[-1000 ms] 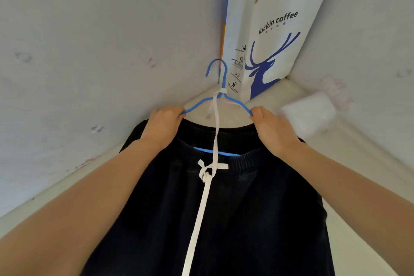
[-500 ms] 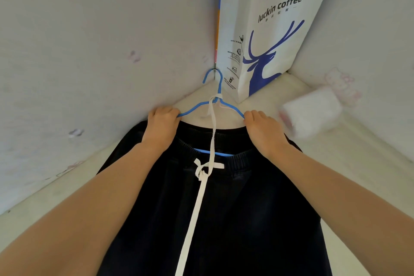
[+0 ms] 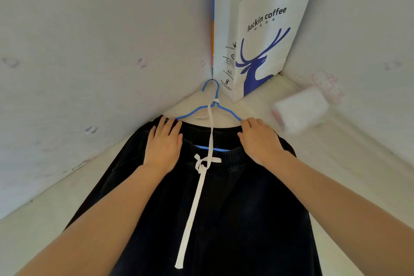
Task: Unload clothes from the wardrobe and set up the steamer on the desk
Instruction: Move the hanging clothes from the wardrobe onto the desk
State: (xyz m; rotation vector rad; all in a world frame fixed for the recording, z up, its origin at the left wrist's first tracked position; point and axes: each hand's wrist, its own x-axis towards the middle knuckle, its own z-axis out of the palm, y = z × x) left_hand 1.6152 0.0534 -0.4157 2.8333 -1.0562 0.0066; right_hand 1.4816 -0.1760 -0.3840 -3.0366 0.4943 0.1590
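Dark trousers (image 3: 224, 208) with a white drawstring (image 3: 201, 177) lie flat on a pale surface (image 3: 336, 163) in a corner. They hang over a blue wire hanger (image 3: 215, 105) whose hook points toward the corner. My left hand (image 3: 163, 148) lies flat on the left of the waistband with its fingers spread, holding nothing. My right hand (image 3: 259, 141) rests on the right of the waistband, fingers stretched toward the hanger's right end, not gripping it. No steamer is in view.
A white paper bag (image 3: 257, 33) with a blue deer print stands upright in the corner just behind the hanger hook. A white soft bundle (image 3: 300, 110) lies to the right of my right hand. Pale walls close in on the left and right.
Both hands held the ends of the hanger before; now they have let go and lie on the waistband. The trousers and hanger have settled on the surface.
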